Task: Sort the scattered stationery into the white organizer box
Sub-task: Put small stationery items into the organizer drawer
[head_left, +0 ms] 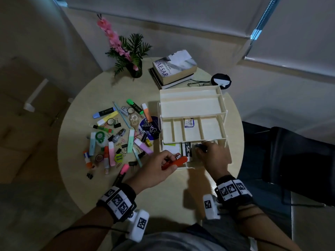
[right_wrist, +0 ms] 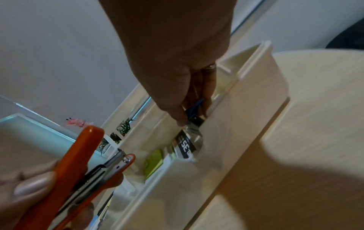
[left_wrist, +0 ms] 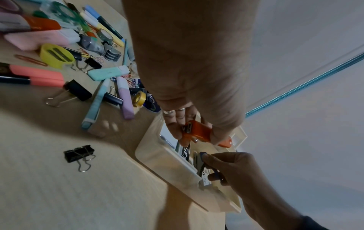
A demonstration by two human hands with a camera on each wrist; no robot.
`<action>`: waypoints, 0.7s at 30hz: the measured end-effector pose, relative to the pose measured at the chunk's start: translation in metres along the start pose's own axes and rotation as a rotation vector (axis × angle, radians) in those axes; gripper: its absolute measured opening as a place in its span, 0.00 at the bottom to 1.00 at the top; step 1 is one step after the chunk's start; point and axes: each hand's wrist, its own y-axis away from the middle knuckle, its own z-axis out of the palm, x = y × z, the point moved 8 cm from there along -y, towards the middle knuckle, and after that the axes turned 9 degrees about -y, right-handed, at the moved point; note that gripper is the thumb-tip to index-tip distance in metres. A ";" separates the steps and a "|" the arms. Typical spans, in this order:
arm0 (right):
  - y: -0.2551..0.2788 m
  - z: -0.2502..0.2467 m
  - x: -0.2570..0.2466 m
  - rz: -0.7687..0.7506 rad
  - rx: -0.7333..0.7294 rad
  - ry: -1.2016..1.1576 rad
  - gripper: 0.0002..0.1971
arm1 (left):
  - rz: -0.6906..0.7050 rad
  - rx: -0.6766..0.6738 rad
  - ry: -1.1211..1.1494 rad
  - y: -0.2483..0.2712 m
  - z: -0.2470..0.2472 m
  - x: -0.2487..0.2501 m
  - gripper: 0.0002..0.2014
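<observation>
The white organizer box (head_left: 190, 105) stands on the round table, its bottom drawer (left_wrist: 163, 157) pulled out toward me. My left hand (head_left: 163, 163) grips an orange stapler (head_left: 178, 161) above the drawer's front left part. My right hand (head_left: 212, 154) reaches into the drawer's right part and pinches a small blue and grey item (left_wrist: 202, 154). A black-and-white labelled box (right_wrist: 185, 144) and green sticky notes (right_wrist: 154, 160) lie in the drawer. The scattered stationery (head_left: 117, 134), with highlighters, tape rolls and clips, covers the table left of the box.
A flower vase (head_left: 135, 69), stacked books (head_left: 174, 69), glasses (head_left: 197, 84) and a round black object (head_left: 221, 81) stand behind the box. A small labelled item (head_left: 188, 123) lies in the middle tier. A pink highlighter (head_left: 124, 169) and a binder clip (left_wrist: 78, 153) lie near my left wrist.
</observation>
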 end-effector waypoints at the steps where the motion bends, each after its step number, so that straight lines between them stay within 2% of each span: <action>1: -0.002 0.004 0.002 0.048 -0.003 -0.034 0.10 | -0.005 0.008 0.000 0.001 0.000 0.000 0.09; 5: -0.009 0.020 0.007 0.181 0.001 -0.202 0.08 | -0.034 0.047 0.014 0.003 -0.001 -0.003 0.08; 10: -0.011 0.025 0.006 0.217 -0.019 -0.381 0.09 | -0.034 0.071 0.035 0.007 -0.001 -0.005 0.08; 15: -0.008 0.029 0.017 0.202 -0.207 -0.479 0.09 | -0.060 0.080 0.088 0.003 0.001 -0.004 0.07; 18: 0.000 0.001 0.014 0.135 -0.191 -0.411 0.07 | -0.046 0.071 0.100 -0.001 0.003 0.007 0.06; 20: 0.011 -0.026 0.003 0.035 -0.171 -0.461 0.08 | -0.031 0.063 0.128 -0.008 0.007 0.017 0.07; 21: 0.017 -0.035 -0.005 -0.030 -0.212 -0.513 0.08 | -0.026 0.051 0.141 -0.013 0.010 0.021 0.07</action>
